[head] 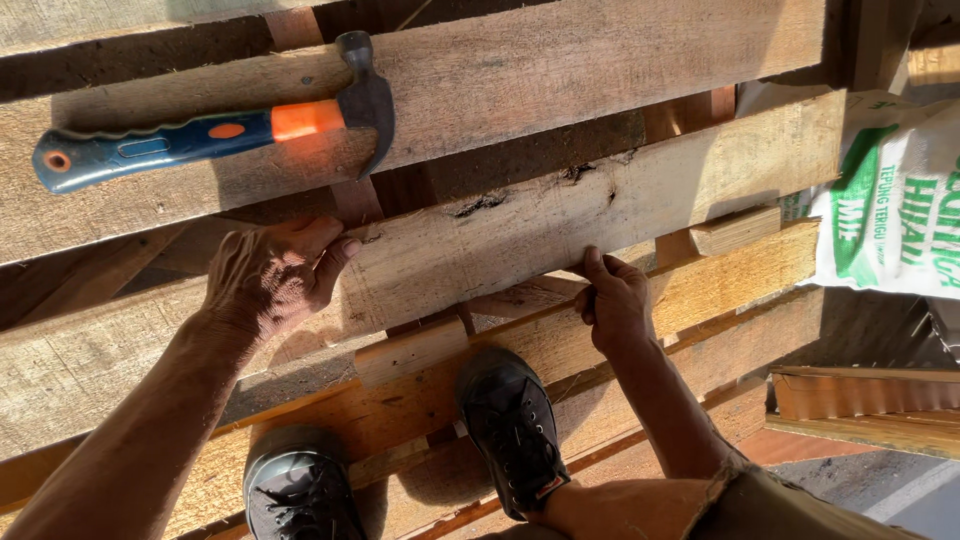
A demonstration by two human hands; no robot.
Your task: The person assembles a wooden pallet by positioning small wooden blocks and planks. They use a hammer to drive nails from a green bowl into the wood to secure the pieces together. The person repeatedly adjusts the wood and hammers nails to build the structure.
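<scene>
My left hand (275,275) grips the left end of a rough wooden plank (560,215) that lies slanted across a wooden pallet (120,350). Its fingers wrap the plank's cut end. My right hand (612,300) holds the same plank's near edge further right, thumb on top. A claw hammer (215,130) with a blue and orange handle rests on the wide board above, its dark head pointing toward the plank, apart from both hands.
My two dark lace-up shoes (512,425) stand on the pallet's lower boards. A white and green printed sack (895,195) lies at the right. Loose boards (865,405) are stacked at the lower right. Dark gaps run between the pallet slats.
</scene>
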